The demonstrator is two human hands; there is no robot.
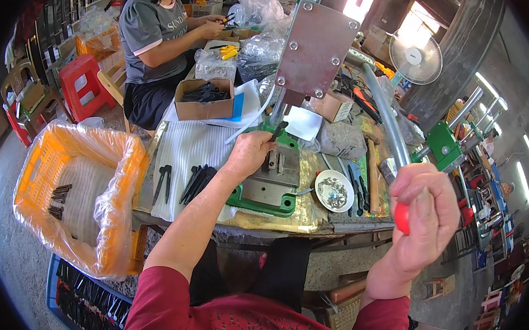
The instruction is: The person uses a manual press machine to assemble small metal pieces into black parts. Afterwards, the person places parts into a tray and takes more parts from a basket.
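Observation:
My left hand (pixel 249 155) pinches a black handle-like piece (pixel 280 129) under the ram of a green hand press (pixel 287 207). Part of that piece is hidden by my fingers. My right hand (pixel 429 215) is wrapped round the red knob (pixel 402 219) at the end of the press's long metal lever (pixel 387 115). On the white foam sheet (pixel 185 147) left of the press lie several black pieces (pixel 198 183), with a pair of slim black parts (pixel 162 183) apart from them. A white bowl (pixel 334 191) of small metal bits sits right of the press base.
An orange crate (pixel 42 150) lined with plastic stands at the left, a few black pieces inside. Below it is a blue tray (pixel 53 284) of black parts. A cardboard box (pixel 205 108) of black pieces is behind the foam. Across the table, a co-worker (pixel 155 56) handles something small.

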